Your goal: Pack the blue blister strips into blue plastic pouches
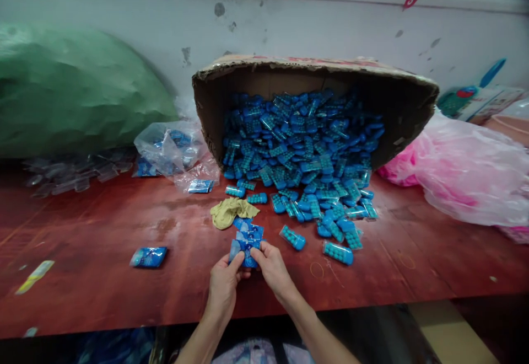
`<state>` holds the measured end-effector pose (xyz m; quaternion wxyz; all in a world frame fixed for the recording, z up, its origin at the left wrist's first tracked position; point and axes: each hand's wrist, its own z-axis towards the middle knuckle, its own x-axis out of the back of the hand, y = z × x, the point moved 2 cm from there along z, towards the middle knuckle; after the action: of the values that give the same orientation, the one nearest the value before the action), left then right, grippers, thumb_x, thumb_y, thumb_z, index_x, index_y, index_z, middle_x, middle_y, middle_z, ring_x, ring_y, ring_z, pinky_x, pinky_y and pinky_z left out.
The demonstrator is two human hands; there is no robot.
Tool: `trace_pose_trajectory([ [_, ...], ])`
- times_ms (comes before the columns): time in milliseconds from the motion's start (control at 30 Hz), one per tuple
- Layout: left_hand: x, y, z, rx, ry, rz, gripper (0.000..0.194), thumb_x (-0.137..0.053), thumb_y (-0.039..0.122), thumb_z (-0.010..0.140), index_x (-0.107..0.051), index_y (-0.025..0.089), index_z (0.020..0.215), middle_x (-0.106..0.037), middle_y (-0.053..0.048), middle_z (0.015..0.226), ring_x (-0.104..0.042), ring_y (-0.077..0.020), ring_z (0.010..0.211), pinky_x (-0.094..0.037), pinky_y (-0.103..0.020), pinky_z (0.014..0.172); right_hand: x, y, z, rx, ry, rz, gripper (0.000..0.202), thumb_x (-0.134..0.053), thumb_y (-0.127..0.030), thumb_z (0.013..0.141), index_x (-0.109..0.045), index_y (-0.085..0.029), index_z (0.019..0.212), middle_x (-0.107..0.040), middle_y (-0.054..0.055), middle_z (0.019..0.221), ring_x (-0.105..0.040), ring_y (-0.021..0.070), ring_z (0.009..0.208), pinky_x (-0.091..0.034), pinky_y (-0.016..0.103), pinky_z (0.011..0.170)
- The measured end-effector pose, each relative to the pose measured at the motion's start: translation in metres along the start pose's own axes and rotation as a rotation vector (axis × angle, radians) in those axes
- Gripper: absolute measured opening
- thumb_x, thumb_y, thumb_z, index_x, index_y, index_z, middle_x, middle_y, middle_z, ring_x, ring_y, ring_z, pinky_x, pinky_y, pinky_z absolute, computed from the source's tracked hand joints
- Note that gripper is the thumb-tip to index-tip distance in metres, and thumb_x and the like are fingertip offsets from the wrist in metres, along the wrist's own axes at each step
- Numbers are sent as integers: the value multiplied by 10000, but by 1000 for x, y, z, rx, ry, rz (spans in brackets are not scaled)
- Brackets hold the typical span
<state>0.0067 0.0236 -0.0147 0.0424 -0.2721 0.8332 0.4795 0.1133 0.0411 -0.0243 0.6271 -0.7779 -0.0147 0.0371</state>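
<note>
Both hands meet near the table's front edge around a small stack of blue printed cards. My left hand pinches the stack's left side with the thumb on top. On the right side, my right hand grips it the same way. Just beyond the cards lies a crumpled yellowish cloth. To the left rests another stack of blue cards. Small clear tubes with blue caps and blue balls lie to the right, such as a nearby tube and another tube.
A cardboard box on its side spills a heap of blue-capped tubes onto the red table. Left are a green sack, clear plastic pieces and a clear bag. Pink and white plastic bags sit right.
</note>
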Motion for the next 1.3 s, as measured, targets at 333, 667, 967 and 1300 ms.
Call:
trace_pose_trajectory([
  [333, -9, -2, -2, 69, -39, -38, 261, -741, 305, 520, -590, 112, 610, -545, 30, 415, -503, -75, 385, -440, -180, 395, -2, -1, -2, 62, 101, -22, 297, -461, -399, 792, -422, -182, 594, -401, -59, 536, -366, 86, 505, -312, 189, 461],
  [667, 1, 5, -6, 227, -110, 0, 197, -651, 299, 670, -569, 120, 666, -597, -17, 480, -560, -109, 417, -404, -173, 368, 31, -31, -15, 355, 114, -551, 237, -423, -292, 857, -583, -177, 726, -555, 10, 710, -496, 153, 706, -373, 251, 639],
  [967, 6, -2, -7, 396, -19, -85, 193, -551, 273, 767, -537, 118, 653, -578, -19, 453, -574, -114, 413, -437, -175, 365, 68, -15, -12, 296, 299, -1158, 329, -578, -144, 730, -558, -206, 1053, -576, 95, 881, -513, 269, 838, -407, 387, 698],
  [1300, 2, -3, -4, 367, 16, -108, 204, -543, 289, 773, -545, 121, 659, -583, -21, 452, -588, -125, 428, -462, -191, 389, 46, -41, -40, 536, 69, -678, 351, -537, -148, 765, -515, -240, 1103, -530, 63, 1030, -515, 205, 943, -463, 321, 805],
])
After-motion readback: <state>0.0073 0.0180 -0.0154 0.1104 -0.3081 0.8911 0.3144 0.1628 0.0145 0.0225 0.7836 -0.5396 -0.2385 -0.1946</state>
